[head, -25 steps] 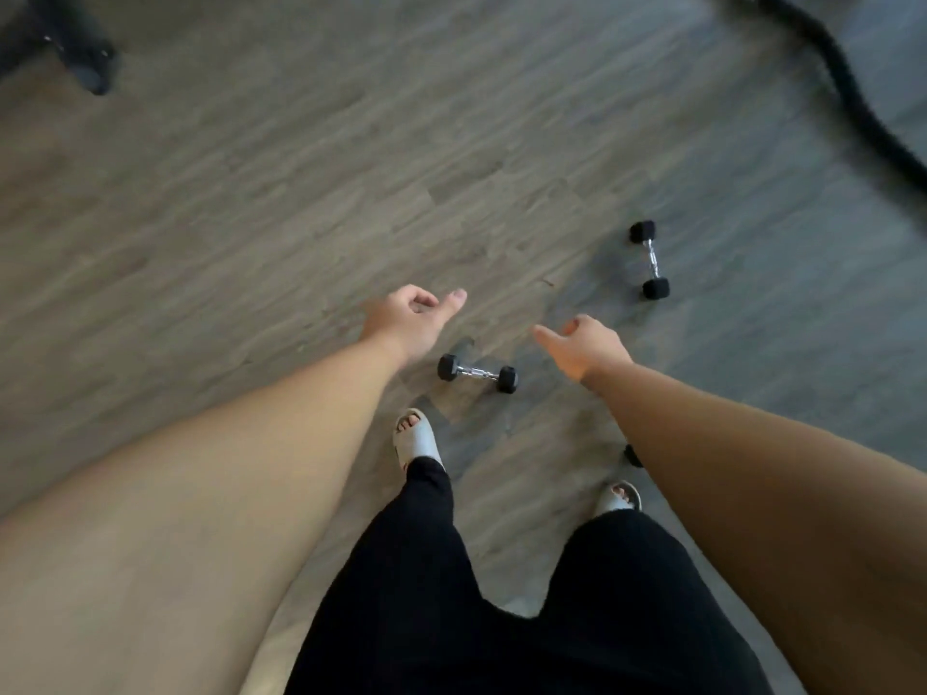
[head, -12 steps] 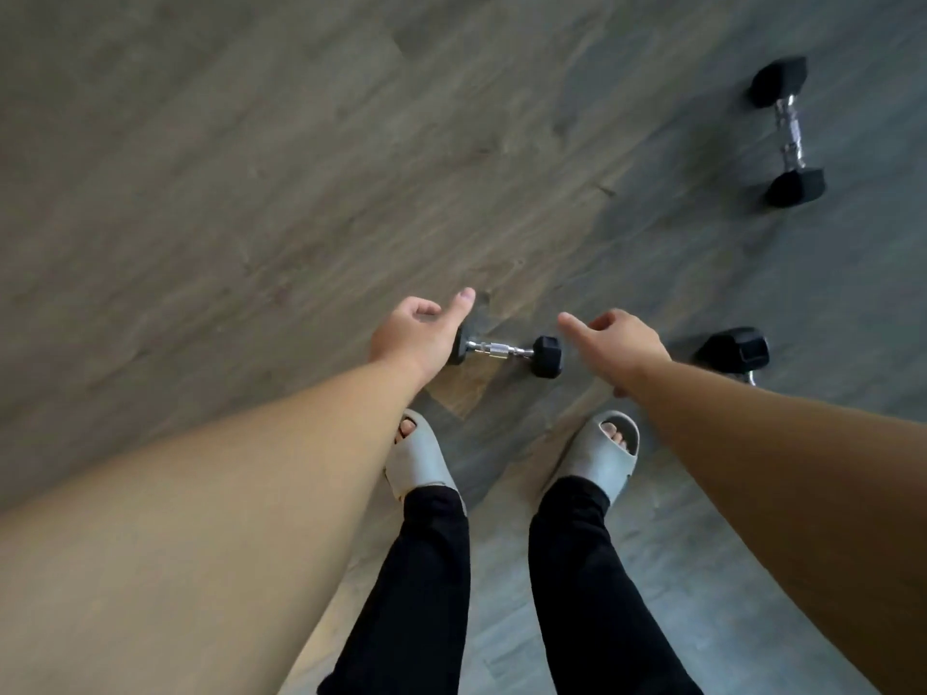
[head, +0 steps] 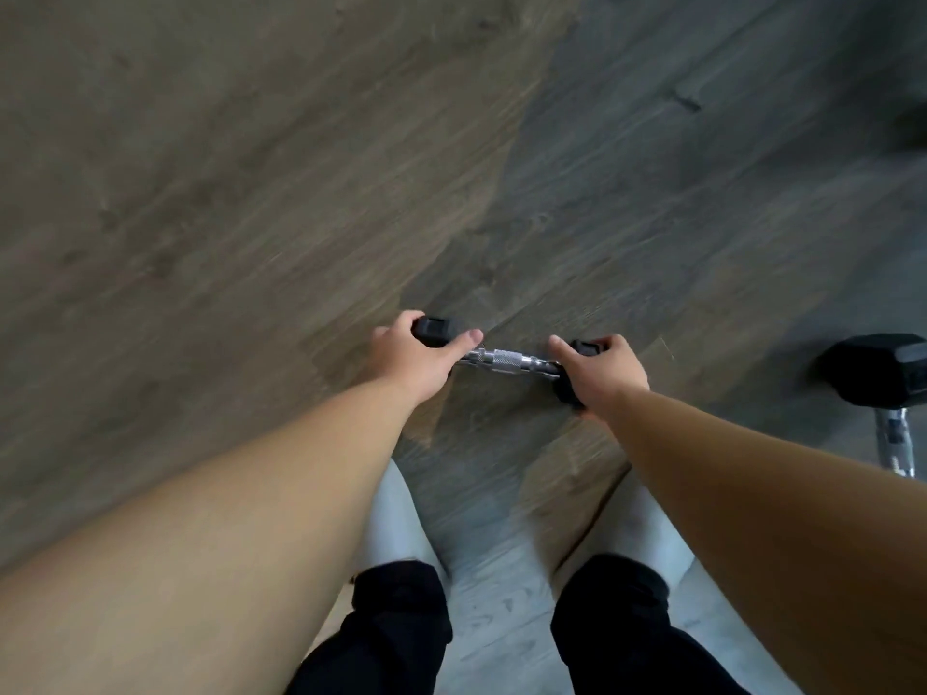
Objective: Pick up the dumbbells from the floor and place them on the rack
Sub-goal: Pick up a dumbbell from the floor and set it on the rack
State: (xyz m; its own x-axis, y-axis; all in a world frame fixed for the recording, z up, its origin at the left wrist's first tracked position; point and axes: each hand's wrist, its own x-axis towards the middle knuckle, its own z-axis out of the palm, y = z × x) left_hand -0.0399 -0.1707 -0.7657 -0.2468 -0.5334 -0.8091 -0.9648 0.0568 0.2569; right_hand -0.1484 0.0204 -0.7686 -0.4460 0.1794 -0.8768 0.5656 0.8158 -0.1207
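Both hands have closed in since half a second ago, when they hovered just short of the small dumbbell with black hexagonal rubber heads and a knurled chrome handle (head: 506, 361); it lies on the grey-brown wood-grain plank floor (head: 251, 193), just ahead of the person's feet. Left hand (head: 409, 361) wraps narrowly around the left head, thumb stretched along the near end of the handle. Right hand (head: 604, 373) curls over the right head, forefinger pointing in towards the chrome bar. Whether the weight has left the floor cannot be told.

Dumbbells in view number two for certain: the one gripped, and a larger black hex-headed dumbbell with a chrome handle (head: 875, 376) lying at the right edge, well apart from the right hand, its far end cut off by the forearm and the frame. A dark blur at the upper right edge is too vague to identify.

Two pale grey slide sandals (head: 396, 524) stand below the hands, partly hidden by the bare forearms, with two black trouser legs (head: 401, 624) rising behind them. No container appears.
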